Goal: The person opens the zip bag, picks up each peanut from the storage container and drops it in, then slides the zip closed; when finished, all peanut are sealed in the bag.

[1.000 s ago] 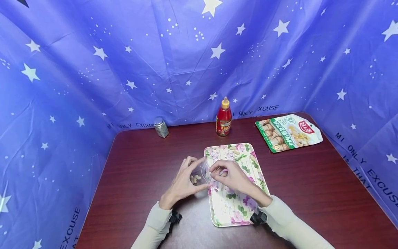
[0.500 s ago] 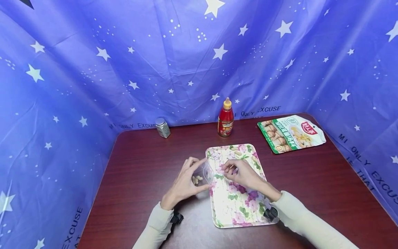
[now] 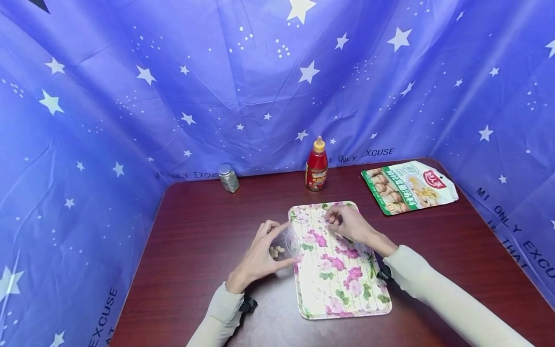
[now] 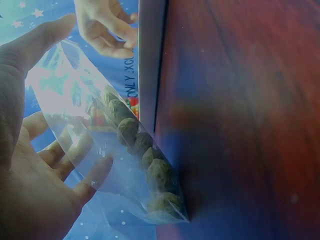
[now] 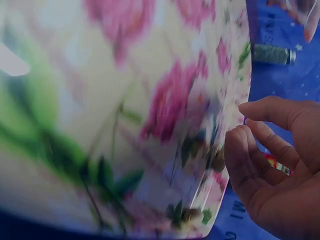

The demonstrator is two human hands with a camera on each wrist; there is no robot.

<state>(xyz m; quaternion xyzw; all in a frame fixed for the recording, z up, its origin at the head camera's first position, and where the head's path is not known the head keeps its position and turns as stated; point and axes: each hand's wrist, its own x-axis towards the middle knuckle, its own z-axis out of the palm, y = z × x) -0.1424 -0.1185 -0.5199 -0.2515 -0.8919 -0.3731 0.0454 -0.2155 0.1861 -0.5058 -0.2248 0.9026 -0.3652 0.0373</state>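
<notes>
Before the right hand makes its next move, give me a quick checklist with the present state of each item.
1. Bag secured: ok. The left hand holds the clear plastic bag.
2. Bag mouth open: ok. It is spread wide and faces the floral tray.
3. Bagged peanuts contained: ok. Several lie inside, away from the mouth.
4. Right hand free: ok. Nothing is visible between its fingertips.
5. Number of loose peanuts on the tray: cannot tell. They are blurred near the tray's edge.
6. Surroundings out of the way: ok. The ketchup bottle and seasoning jar stand beyond the tray, apart from both hands.
</notes>
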